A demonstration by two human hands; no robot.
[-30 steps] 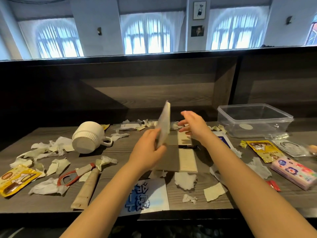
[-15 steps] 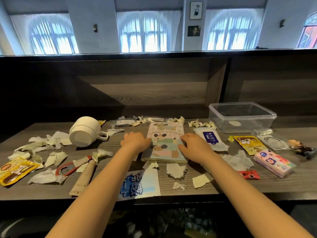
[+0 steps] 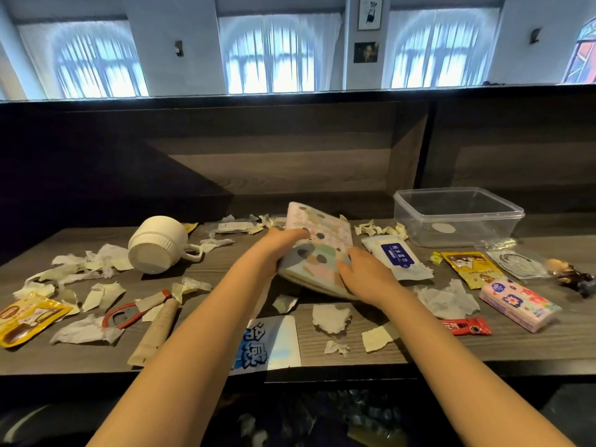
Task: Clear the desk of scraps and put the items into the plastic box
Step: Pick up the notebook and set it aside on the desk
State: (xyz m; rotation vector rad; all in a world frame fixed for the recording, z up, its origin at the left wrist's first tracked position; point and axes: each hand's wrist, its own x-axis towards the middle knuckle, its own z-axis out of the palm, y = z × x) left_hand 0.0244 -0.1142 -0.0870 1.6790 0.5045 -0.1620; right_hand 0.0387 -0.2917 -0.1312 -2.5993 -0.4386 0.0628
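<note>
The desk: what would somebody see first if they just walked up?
First, the left hand and right hand holding a pastel cartoon notebook in the middle. Then torn paper scraps scattered all around, a white mug tipped on its side at the left, and a clear plastic box back right.

Three tall arched windows (image 3: 277, 53) with sheer white curtains (image 3: 322, 50) glow with bluish daylight along a pale wall (image 3: 161, 14). Two small framed pictures (image 3: 370, 12) hang between two of them, and what may be a stained-glass pane (image 3: 583, 56) shows far right. A dark wood-grain partition (image 3: 290, 162) backs the desk (image 3: 516, 346).
</note>
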